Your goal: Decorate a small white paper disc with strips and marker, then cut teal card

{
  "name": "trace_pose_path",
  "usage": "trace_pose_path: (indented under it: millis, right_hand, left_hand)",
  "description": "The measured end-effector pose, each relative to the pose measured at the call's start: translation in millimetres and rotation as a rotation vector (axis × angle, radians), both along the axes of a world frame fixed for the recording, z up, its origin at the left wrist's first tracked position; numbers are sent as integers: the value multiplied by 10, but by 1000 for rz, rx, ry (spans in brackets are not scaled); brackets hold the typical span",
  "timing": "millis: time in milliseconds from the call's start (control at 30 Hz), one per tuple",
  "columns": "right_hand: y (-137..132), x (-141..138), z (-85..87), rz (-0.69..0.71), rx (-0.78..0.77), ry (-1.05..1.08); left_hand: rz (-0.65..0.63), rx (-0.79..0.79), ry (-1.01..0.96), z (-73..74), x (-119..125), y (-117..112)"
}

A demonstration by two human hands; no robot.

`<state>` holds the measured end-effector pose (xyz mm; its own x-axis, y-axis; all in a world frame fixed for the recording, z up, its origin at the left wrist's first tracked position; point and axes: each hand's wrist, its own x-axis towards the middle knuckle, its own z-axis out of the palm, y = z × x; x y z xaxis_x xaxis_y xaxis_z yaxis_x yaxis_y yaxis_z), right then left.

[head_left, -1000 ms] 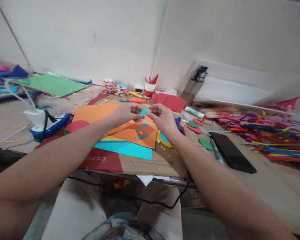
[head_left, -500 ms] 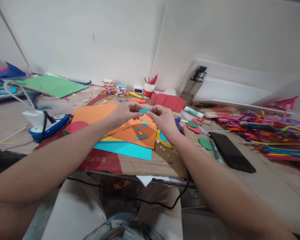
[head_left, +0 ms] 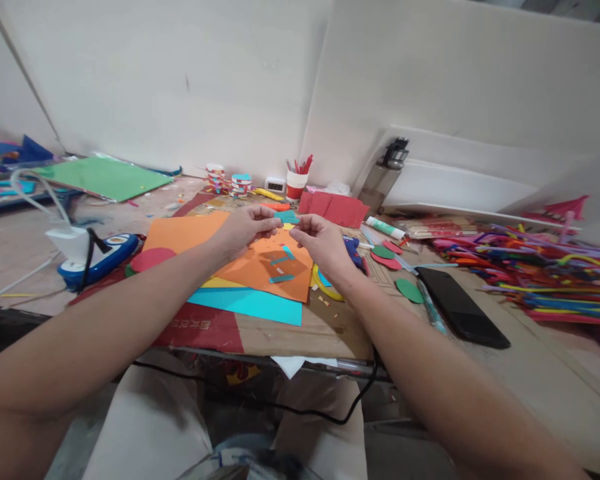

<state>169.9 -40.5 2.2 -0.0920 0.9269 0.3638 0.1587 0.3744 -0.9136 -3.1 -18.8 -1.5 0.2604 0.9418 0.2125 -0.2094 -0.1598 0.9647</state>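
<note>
Both my hands meet above the orange paper sheet (head_left: 253, 263) in the middle of the table. My left hand (head_left: 245, 230) and my right hand (head_left: 320, 241) each pinch an end of a small teal paper strip (head_left: 287, 217), held just above the sheet. More teal strips (head_left: 282, 265) lie on the orange sheet below my hands. Under the orange sheet lie a yellow sheet and a cyan sheet (head_left: 250, 303).
A black phone (head_left: 461, 307) lies right of my right arm, next to green and red paper circles (head_left: 409, 290). A pile of coloured pipe cleaners (head_left: 540, 267) fills the right side. A blue glue gun (head_left: 97, 257) with cable sits left. A glue stick (head_left: 386, 228), cup of pens (head_left: 295, 183), water bottle (head_left: 383, 177) stand behind.
My hands have stayed together on the teal strip, which has turned from tilted to roughly level. The view has drifted slightly, so things sit a little lower and further left.
</note>
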Motion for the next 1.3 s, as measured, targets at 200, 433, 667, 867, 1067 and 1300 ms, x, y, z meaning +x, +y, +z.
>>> trace_pose_path:
  millis: [200,433,667,867,1067,1300]
  right_hand:
    - [-25,-4,31,-19,-1,13]
    - [-78,-2,88,-77,-12,7]
    - [-72,30,72,5,-194,177]
    - [-43,34,65,15,-260,231]
    - [-30,44,55,-16,-231,154]
    - [-12,46,31,-51,-203,65]
  left_hand:
    - [-2,-19,-21,2,-7,10]
    - [-14,13,7,28,5,-44]
    - [-110,-194,-62,67,-6,-63]
    - [-32,-361,-121,109,-6,-54]
    - [-31,-377,-62,121,18,-69]
    - [-58,-344,-2,105,18,-72]
